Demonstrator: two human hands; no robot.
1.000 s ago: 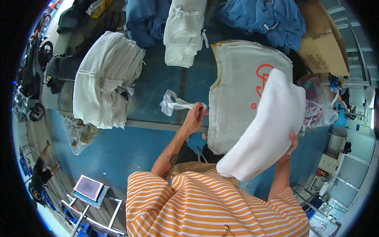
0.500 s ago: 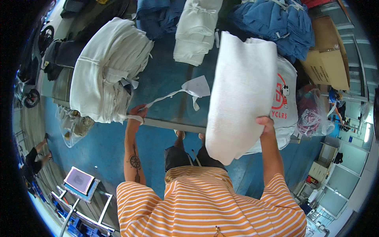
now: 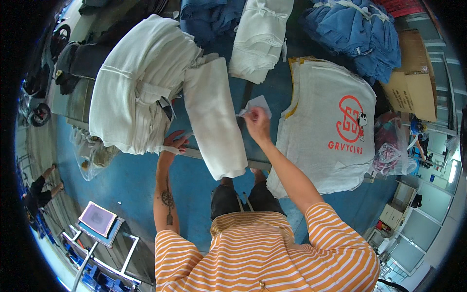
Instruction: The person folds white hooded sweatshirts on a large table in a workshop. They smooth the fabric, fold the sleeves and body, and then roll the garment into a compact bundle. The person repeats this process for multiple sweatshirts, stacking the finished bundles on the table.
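Stands at a blue counter (image 3: pixel 281 95) in an orange-and-white striped shirt (image 3: pixel 258 253), with both hands apart. Pinches a pale slip (image 3: pixel 259 103) in the fingertips of the right hand (image 3: pixel 258 119), above the counter. Has the left hand (image 3: pixel 176 141) by the near edge, just beside a thick stack of white cloth (image 3: pixel 124 92), with a white strip (image 3: pixel 170 149) across the wrist; impossible to say if gripped in the fingers too or merely draped there. Has a folded white piece (image 3: pixel 214 117) lying between the two hands, next to the stack and jutting past the near edge. Faces, to the right, a pile of printed grey panels (image 3: pixel 311 131); farther back, a white bundle (image 3: pixel 260 39), blue bundles (image 3: pixel 357 36) and a cardboard box (image 3: pixel 408 73).
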